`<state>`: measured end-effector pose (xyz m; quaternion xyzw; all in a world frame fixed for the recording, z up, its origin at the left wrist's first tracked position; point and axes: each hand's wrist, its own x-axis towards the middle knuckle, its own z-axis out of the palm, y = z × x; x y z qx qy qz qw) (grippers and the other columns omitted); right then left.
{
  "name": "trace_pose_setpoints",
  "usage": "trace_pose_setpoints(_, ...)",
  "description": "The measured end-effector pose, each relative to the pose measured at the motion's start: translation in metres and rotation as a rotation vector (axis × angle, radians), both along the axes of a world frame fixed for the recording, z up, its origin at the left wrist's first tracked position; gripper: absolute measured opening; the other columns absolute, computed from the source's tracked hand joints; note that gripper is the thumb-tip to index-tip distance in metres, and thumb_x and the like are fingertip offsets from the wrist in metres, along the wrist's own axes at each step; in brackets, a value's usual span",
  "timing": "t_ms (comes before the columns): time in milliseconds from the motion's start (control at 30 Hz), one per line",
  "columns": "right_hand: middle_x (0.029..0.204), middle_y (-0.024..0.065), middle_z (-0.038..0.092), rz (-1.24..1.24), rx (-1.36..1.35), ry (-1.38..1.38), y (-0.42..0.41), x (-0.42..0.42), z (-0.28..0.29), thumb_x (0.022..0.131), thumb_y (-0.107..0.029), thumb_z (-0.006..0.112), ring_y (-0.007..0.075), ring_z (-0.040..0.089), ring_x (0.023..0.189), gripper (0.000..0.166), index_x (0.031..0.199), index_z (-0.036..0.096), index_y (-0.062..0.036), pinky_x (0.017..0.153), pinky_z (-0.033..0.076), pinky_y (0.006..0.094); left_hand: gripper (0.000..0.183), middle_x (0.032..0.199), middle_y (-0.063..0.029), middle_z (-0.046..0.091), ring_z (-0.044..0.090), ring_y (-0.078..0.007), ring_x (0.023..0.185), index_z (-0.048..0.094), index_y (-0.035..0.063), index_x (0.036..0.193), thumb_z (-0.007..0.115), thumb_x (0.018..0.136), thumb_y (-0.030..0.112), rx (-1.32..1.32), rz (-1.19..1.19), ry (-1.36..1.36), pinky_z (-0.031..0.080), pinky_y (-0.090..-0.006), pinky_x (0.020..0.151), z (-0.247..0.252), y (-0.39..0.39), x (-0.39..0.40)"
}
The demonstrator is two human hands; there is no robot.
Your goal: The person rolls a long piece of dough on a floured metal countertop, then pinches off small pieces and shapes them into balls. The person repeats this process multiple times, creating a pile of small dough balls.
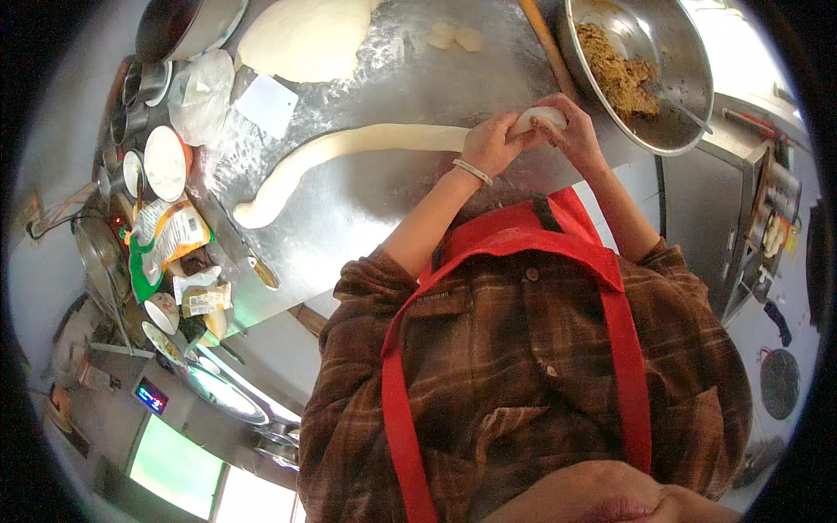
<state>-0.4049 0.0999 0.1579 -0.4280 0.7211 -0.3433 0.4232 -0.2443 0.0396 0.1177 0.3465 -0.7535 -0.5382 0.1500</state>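
Note:
A small piece of pale dough [546, 118] sits between my two hands above the near right of the metal worktop. My left hand [492, 145] grips it from the left, its fingers curled against the dough. From the other side my right hand [575, 127] closes around it, hiding part of it. A long rope of dough [314, 155] curves across the floured worktop [386, 176], and its right end meets the view of my left hand. Farther off lie a few small flattened dough pieces [452, 37].
Right of my hands stands a large metal bowl [703, 98] of brown filling [614, 72], beside a wooden rod [548, 46]. Back left are a big dough slab [304, 39] and a white flat scraper [267, 104]. Flour bowls [167, 163], packets [173, 232] and a knife [263, 271] line the left edge.

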Motion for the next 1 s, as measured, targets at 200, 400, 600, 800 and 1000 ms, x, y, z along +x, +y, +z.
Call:
trace_pose_setpoints(200,0.084,0.0044,0.058,0.041,-0.149,0.153,0.01,0.005,-0.017,0.076,-0.015,0.069,0.0119,0.055,0.074,0.029,0.098,0.054,-0.0024,0.065,0.046,0.0251,0.081,0.105,-0.0161,0.055,0.055,-0.0339,0.093,0.029,0.0102,0.133,0.071,0.064,0.018,-0.355,-0.129,0.089,0.047,-0.0409,0.076,-0.001,0.003,-0.01)
trace_pose_setpoints(400,0.092,0.0147,0.062,-0.026,-0.039,0.156,0.01,0.01,-0.014,0.075,-0.019,0.068,0.0218,0.061,0.085,0.035,0.103,0.053,-0.0033,0.072,0.049,0.0331,0.078,0.103,-0.0131,0.056,0.056,-0.0327,0.091,0.036,0.011,0.129,0.072,0.061,0.014,-0.49,-0.039,0.068,0.048,-0.0409,0.074,0.001,0.006,-0.025)
trace_pose_setpoints(600,0.086,0.0038,0.058,-0.16,-0.004,-0.255,0.011,0.019,-0.006,0.078,-0.015,0.066,0.0113,0.057,0.076,0.029,0.1,0.053,-0.0026,0.06,0.049,0.0236,0.055,0.095,-0.0103,0.055,0.056,-0.0287,0.085,0.044,0.0073,0.111,0.069,0.063,0.015,-0.609,0.017,0.071,0.047,-0.0392,0.071,-0.002,0.005,-0.024)
trace_pose_setpoints(800,0.096,0.0055,0.058,0.14,-0.104,-0.696,-0.026,0.004,0.099,0.081,-0.01,0.06,0.0125,0.059,0.082,0.03,0.108,0.052,-0.0028,0.062,0.05,0.0239,0.022,0.091,-0.008,0.056,0.056,-0.0251,0.078,0.05,0.0069,0.095,0.055,0.075,0.015,-0.846,-0.099,-0.115,0.046,-0.037,0.067,-0.036,-0.008,-0.014)
trace_pose_setpoints(1000,0.11,0.0108,0.054,0.287,-0.952,0.35,-0.091,0.011,0.145,0.081,-0.024,0.061,0.0241,0.053,0.098,0.041,0.117,0.051,-0.009,0.08,0.046,0.0377,0.038,0.1,-0.0051,0.058,0.054,-0.0262,0.093,0.056,0.0123,0.106,0.062,0.072,0.029,-0.78,-0.129,-0.212,0.041,-0.0446,0.083,-0.052,-0.001,0.005)
